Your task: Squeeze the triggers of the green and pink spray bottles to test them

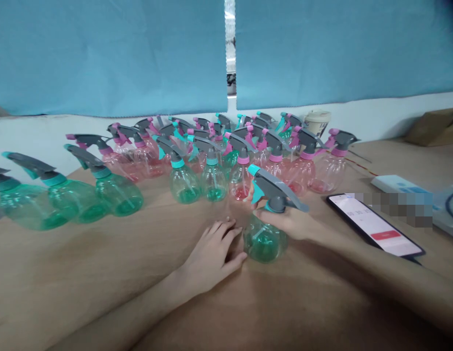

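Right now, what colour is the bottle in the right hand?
The bottle is see-through green; head view.

Nearest spray bottle (pixel 265 240): clear green body, grey trigger head, teal nozzle tip and collar. Green bottles at left (pixel 112 192): same see-through green, grey-and-teal heads. Pink bottles (pixel 303 173) in the back cluster: clear rose, grey heads, magenta tips and collars. Table (pixel 102 273): plain tan-brown. Curtain (pixel 109 53): flat blue. Wall strip (pixel 36 131): white. Phone (pixel 374 224): black frame, white screen, red bar. Cup (pixel 317 122): cream.
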Demonstrator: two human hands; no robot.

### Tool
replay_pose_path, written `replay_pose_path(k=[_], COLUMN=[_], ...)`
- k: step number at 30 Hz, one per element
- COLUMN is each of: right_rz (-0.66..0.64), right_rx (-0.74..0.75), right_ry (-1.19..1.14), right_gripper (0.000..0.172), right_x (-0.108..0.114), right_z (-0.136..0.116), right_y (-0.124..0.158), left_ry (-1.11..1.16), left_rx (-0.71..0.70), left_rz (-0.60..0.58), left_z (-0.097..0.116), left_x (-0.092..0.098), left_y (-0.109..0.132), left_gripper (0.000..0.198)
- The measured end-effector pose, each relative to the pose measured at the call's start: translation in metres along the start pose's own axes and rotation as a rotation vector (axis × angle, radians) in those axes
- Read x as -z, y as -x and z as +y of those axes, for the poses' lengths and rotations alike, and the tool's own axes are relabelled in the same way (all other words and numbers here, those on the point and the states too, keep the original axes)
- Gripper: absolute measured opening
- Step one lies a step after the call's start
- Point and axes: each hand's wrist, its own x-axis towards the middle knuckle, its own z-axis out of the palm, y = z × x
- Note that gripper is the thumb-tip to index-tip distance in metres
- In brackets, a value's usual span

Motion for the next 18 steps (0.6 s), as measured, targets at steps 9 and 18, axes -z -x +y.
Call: replay_pose_path(k=[9,18], right_rz=[-0.021,-0.02], right_rx=[-0.033,0.009], right_ry=[0.046,0.131], right_gripper=[0.013,0.03], right_x=[0.0001,-0.0015], right_z=[0.0012,0.0012], right_y=[0.0035,0.0057], left_ry=[0.007,0.007], left_rx=[0.0,-0.007], left_rz=[0.002,0.018], left_z=[-0.0006,0.0], left_x=[-0.0016,-0.0012], left_y=[-0.0001,-0.0001], left_gripper=[0.043,0.043])
